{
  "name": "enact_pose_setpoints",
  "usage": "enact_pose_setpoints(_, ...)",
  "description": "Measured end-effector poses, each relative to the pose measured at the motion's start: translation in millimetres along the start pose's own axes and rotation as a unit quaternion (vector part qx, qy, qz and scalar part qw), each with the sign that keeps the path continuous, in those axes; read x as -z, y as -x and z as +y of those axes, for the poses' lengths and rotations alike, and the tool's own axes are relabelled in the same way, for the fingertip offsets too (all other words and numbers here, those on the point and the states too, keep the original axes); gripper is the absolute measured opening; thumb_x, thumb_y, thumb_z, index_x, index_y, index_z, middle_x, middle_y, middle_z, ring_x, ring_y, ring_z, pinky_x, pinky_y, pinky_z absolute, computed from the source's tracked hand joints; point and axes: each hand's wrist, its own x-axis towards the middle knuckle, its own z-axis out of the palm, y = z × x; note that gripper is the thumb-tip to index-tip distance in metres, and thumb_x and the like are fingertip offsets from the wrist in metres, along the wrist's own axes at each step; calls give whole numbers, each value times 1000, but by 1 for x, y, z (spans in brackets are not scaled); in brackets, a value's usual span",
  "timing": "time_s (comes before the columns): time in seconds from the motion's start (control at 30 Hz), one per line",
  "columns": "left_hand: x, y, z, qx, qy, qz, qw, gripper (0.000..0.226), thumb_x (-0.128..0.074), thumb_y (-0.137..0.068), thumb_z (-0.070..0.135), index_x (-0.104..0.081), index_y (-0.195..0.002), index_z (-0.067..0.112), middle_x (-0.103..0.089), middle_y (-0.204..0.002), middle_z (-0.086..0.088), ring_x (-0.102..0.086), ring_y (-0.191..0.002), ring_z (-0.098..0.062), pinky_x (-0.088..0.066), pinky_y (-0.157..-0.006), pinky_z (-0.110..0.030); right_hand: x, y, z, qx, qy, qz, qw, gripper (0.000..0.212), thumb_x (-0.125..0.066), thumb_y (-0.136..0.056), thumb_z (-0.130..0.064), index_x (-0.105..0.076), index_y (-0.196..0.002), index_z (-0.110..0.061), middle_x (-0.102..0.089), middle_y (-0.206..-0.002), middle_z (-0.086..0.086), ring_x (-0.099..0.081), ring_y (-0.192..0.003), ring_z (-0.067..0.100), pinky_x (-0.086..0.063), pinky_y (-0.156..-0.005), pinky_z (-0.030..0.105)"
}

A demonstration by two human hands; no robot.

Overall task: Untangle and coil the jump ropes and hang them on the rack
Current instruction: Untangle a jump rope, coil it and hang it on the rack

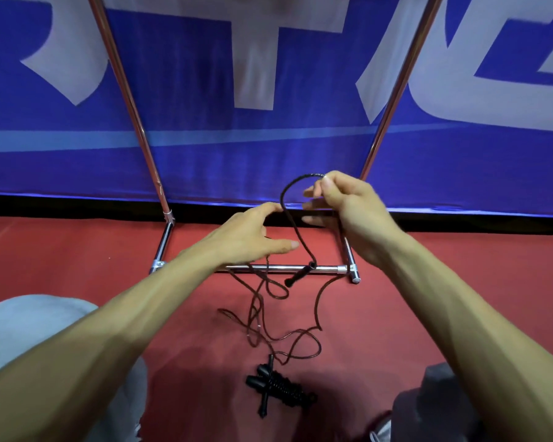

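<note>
Two jump ropes show, both dark. The loose jump rope (296,231) arcs up from the right hand (348,212), whose thumb and forefinger pinch it at the top of the loop. One strand drops to a single black handle (297,276) hanging in front of the rack's (134,122) low crossbar (268,268). The rest sprawls in tangled loops on the red floor (77,250). The left hand (246,237) has its fingers (268,209) straight and spread just beside that strand; I cannot tell whether they touch it. The coiled jump rope (284,392) lies bundled on the floor between two knees, its handles crossed. The rack has two chrome uprights, and a blue banner (189,90) hangs behind
</note>
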Motion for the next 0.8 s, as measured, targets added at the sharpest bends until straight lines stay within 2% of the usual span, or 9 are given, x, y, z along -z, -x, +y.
enact_pose_setpoints(0.07,-5,-1,3,-18,23,-22,999,66,-72,-79,52,-44,-137,43,-28,-50,9,-29,-40,-8,-27,-47,-26,-6,1,-1,-10,-43,-45,998,33,-36,-104,-19,-50,-75,-11,-64,-100,10,-68,-92,27,-57,-83,43)
enact_pose_setpoints(0.17,-8,-2,7,-39,17,-18,999,46,-67,-87,45,-57,-130,33,-27,-43,4,-32,-37,-7,-28,-44,-17,-6,1,-9,-17,-146,-73,987,33,-32,-105,-21,-46,-78,-9,-70,-99,13,-70,-92,32,-59,-78,43)
enact_pose_setpoints(0.2,-7,0,9,-45,20,-17,999,40,-65,-89,42,-61,-127,29,-32,-47,-4,-36,-37,-5,-30,-44,-14,-4,1,-12,-13,-167,-71,983,33,-31,-105,-22,-46,-79,-10,-72,-98,13,-71,-90,32,-60,-76,41)
enact_pose_setpoints(0.3,-5,3,9,-43,10,-31,999,32,-64,-92,35,-66,-121,22,-48,-58,0,-44,-41,7,-34,-48,-8,3,1,-17,0,-196,-61,979,31,-32,-104,-24,-47,-80,-11,-73,-96,9,-72,-84,28,-59,-68,35)
enact_pose_setpoints(0.33,-4,2,8,-33,2,-33,999,30,-65,-92,34,-68,-118,21,-42,-52,-5,-44,-41,7,-33,-47,-8,5,1,-17,0,-192,-53,980,30,-33,-104,-25,-49,-81,-12,-73,-94,8,-72,-80,26,-59,-66,33)
enact_pose_setpoints(0.4,0,2,5,-12,-5,-32,999,26,-67,-90,31,-70,-114,21,-36,-50,4,-42,-41,2,-30,-45,-11,7,0,-16,-14,-169,-26,985,29,-36,-103,-23,-52,-82,-11,-73,-89,7,-71,-70,20,-58,-61,29)
enact_pose_setpoints(0.57,19,5,6,-3,10,22,1000,12,-68,-89,19,-73,-99,23,-45,-51,2,-47,-52,-7,-31,-50,-9,9,-3,-6,-71,-47,53,995,22,-46,-100,-19,-61,-88,-9,-67,-73,3,-50,-44,11,-37,-41,19)
enact_pose_setpoints(0.67,31,6,6,5,19,89,996,18,-61,-92,18,-74,-91,29,-41,-50,7,-38,-45,-7,-28,-45,-15,7,-4,0,-95,43,49,993,16,-49,-98,-14,-63,-93,-7,-64,-71,3,-42,-42,11,-30,-41,20)
enact_pose_setpoints(0.8,42,7,0,37,-26,145,988,23,-54,-94,15,-74,-96,25,-45,-57,8,-44,-51,-11,-31,-43,-11,6,-7,3,-93,78,74,990,20,-52,-96,-15,-61,-108,-2,-67,-68,2,-40,-41,12,-27,-44,21)
